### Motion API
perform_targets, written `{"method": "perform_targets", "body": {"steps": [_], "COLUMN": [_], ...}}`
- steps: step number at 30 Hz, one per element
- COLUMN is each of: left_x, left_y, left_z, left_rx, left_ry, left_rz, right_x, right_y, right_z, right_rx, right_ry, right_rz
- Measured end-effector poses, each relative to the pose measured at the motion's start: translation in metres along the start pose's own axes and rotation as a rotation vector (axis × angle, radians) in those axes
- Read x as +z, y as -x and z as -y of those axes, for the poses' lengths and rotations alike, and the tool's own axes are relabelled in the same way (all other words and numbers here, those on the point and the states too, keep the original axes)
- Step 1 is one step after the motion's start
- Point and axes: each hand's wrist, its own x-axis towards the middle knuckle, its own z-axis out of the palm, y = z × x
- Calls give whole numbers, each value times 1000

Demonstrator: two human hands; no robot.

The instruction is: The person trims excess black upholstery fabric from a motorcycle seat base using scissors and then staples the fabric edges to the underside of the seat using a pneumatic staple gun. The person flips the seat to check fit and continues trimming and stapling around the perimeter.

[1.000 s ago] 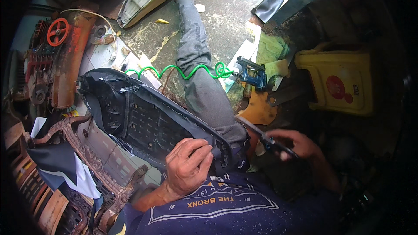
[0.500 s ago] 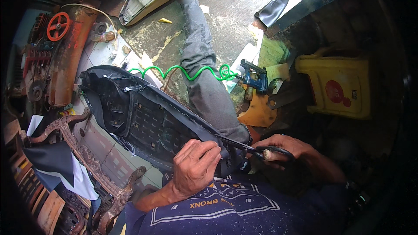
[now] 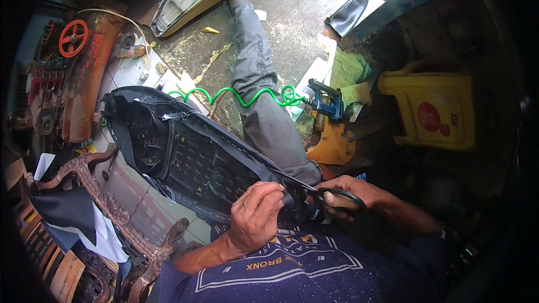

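Observation:
A long motorcycle seat [image 3: 193, 154] lies underside up across my lap, its black plastic base ribbed and its black cover folded over the rim with a line of staples. At its near right end my left hand [image 3: 256, 213] is closed, pinching the edge of the black cover [image 3: 288, 205]. Opposite it my right hand [image 3: 359, 191] grips black-handled scissors [image 3: 343, 198], fingers through the loops. Their blades point left along the seat's edge, next to the cover by my left fingers. The blade tips are hard to make out against the dark material.
Beyond my leg [image 3: 264, 101] lies a blue staple gun [image 3: 327, 102] on a coiled green air hose [image 3: 247, 98]. At right is a yellow plastic stool [image 3: 435, 109]. A rusty compressor [image 3: 90, 73] and carved wooden furniture [image 3: 120, 207] line the left. Another seat [image 3: 188, 0] lies farther off.
My right hand and the scissors have shifted slightly left toward my left hand. My left hand keeps its pinch on the cover, moved only a little.

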Motion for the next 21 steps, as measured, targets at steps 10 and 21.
{"method": "perform_targets", "body": {"steps": [10,21], "left_x": [4,12], "left_y": [15,23], "left_z": [15,25], "left_rx": [179,268], "left_ry": [25,92], "left_rz": [-23,-91], "right_x": [9,11], "right_y": [-4,-29], "right_z": [6,36], "right_rx": [-31,-83], "right_ry": [95,571], "right_rz": [-126,-234]}}
